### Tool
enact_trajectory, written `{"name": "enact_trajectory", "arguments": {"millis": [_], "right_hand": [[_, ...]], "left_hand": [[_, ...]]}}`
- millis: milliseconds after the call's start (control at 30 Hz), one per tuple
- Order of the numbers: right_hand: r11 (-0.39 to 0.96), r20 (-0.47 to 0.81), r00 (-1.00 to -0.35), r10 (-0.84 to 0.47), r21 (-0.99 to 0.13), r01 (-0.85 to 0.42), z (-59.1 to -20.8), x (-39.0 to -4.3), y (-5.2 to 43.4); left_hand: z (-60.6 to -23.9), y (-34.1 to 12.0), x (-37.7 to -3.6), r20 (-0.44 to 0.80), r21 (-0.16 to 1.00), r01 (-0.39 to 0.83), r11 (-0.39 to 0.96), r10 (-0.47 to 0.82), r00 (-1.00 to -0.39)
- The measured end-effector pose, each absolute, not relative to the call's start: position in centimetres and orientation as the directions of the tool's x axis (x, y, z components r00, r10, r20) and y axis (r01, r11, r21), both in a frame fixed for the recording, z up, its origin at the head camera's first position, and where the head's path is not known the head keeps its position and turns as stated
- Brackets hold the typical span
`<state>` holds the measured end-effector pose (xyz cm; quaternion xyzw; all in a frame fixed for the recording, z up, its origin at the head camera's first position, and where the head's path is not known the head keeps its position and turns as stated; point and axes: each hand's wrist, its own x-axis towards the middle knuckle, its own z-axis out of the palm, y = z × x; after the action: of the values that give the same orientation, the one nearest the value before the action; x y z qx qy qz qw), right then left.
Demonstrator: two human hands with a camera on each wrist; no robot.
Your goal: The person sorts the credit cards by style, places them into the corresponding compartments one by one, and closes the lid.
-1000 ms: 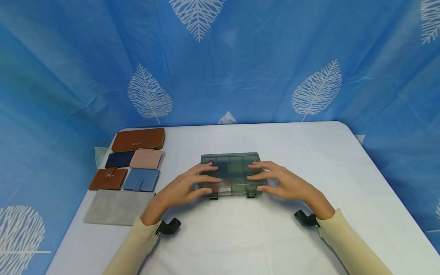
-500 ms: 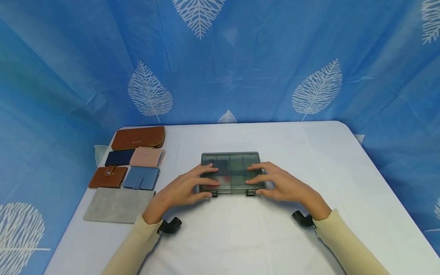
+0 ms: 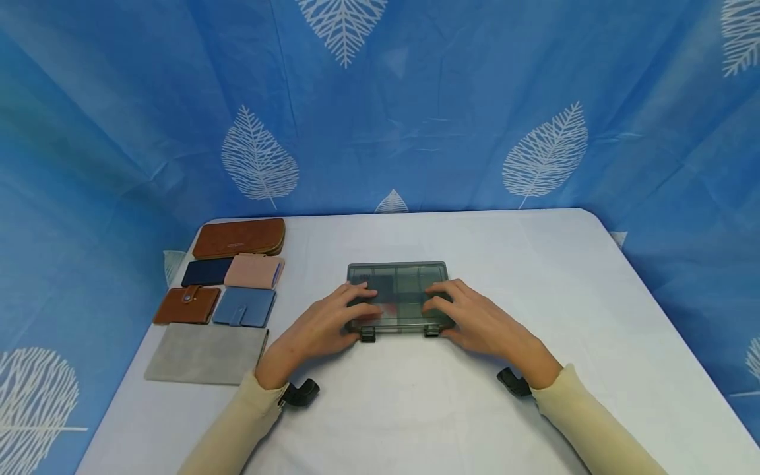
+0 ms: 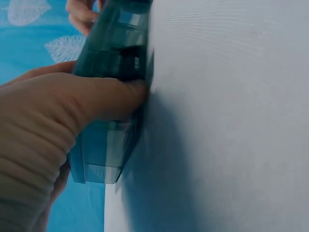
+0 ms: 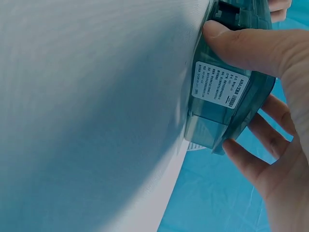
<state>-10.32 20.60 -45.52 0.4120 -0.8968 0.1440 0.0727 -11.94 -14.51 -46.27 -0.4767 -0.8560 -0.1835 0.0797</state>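
A grey-green see-through plastic compartment box (image 3: 410, 303) lies in the middle of the white table, its lid down and two dark latches along its front. Some red shows through the lid near the front left. My left hand (image 3: 323, 326) holds the box's left end, thumb (image 4: 113, 96) on the front side and fingertips on the lid. At the opposite end, my right hand (image 3: 487, 323) grips with its thumb (image 5: 236, 43) against the front near a latch, fingers bent over the lid. A white printed label (image 5: 220, 84) shows on the box's front in the right wrist view.
To the left lie a long brown zip wallet (image 3: 240, 239), a navy wallet (image 3: 206, 272), a pink one (image 3: 252, 271), a brown snap wallet (image 3: 187, 305), a light blue one (image 3: 245, 307) and a flat grey one (image 3: 204, 353). A blue leaf-patterned cloth (image 3: 415, 119) hangs behind.
Both thumbs have come in against the front of the box, and the fingers bend more over the lid. My right hand has shifted slightly left. The wallets stay in place.
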Motion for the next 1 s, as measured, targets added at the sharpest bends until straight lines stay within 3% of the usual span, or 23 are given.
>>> {"name": "enact_trajectory", "arguments": {"millis": [200,667,1000], "right_hand": [[0.622,0.237,-0.653,-0.72,-0.199,-0.758,-45.66,-10.51,20.61],[0.618,0.249,-0.649,-0.719,-0.198,-0.761,-45.65,-10.44,20.66],[0.618,0.254,-0.652,-0.715,-0.209,-0.758,-45.65,-10.34,20.61]], "left_hand": [[-46.31,-14.55,-11.88,0.302,0.235,0.84,0.489,0.785,-0.541],[-46.21,-14.44,-11.89,0.284,0.4,0.785,0.473,0.751,-0.597],[-46.46,-14.31,-11.78,0.326,0.359,0.799,0.483,0.737,-0.592]]}}
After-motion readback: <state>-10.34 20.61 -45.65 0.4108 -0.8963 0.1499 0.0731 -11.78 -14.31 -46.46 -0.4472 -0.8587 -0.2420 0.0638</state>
